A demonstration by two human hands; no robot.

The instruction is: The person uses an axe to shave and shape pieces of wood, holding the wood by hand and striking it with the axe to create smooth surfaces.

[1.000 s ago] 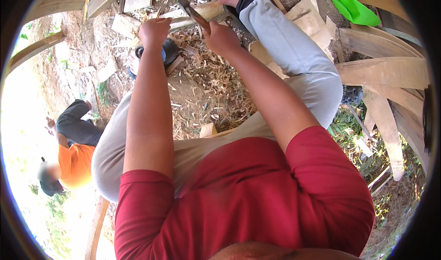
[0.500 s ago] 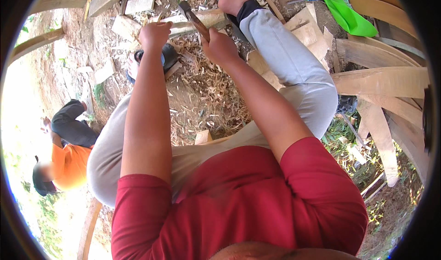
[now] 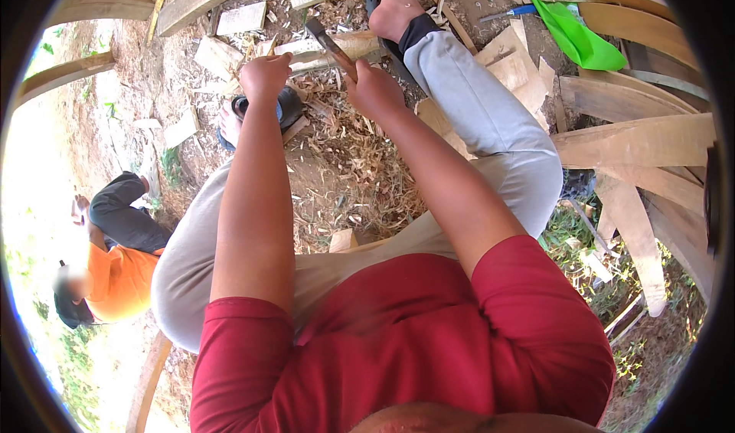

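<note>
My right hand (image 3: 375, 92) is wrapped round the wooden handle of a hammer (image 3: 334, 49), its dark head raised up and to the left. To the left of it, my left hand (image 3: 264, 77) is closed in a fist; a thin light-brown tip shows just above the fingers, and what they grip is mostly hidden. Beyond both hands a pale length of wood (image 3: 360, 45) lies across the ground between my feet. The hammer head appears above this wood, but I cannot tell whether they touch. A dark sandal (image 3: 289, 105) sits just behind my left hand.
Wood shavings (image 3: 367, 165) cover the ground between my legs. Offcuts (image 3: 241, 19) lie ahead, a bright green cloth (image 3: 578, 35) at the far right. Curved planks (image 3: 635, 140) are stacked on the right. At the left a person in orange (image 3: 122, 276) sits on the ground.
The whole view has shifted slightly, so everything appears a little lower and further right. Both hands keep nearly the same pose, the hammer still raised in the right.
</note>
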